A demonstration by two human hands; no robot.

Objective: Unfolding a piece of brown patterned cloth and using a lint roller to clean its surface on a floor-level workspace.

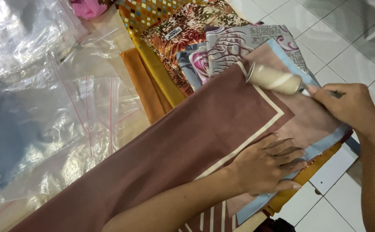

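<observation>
My left hand [267, 165] lies flat on the brown scarf [187, 141], fingers [288, 152] spread open and pressing the cloth down near its cream border stripe, gripping nothing. My right hand [350, 109] is closed around the handle of a lint roller [274, 79], fingers wrapped tight on it, and the pale roller head sits on the scarf's far corner, right where the cream stripe turns. The scarf runs slantwise across the desk [249, 223], from the lower left up to the roller, with a light blue edge [320, 148] showing along its right side under my left hand. Beyond the roller there's a fanned stack of patterned scarves [204, 34], orange, grey and pink prints, and plain mustard and orange folds [153, 81] just beside the brown one. To the left, clear plastic bags [37, 107] with red seal lines lie in a loose heap, touching the brown cloth's edge. White floor tiles [350, 38] show off to the right, past the desk
</observation>
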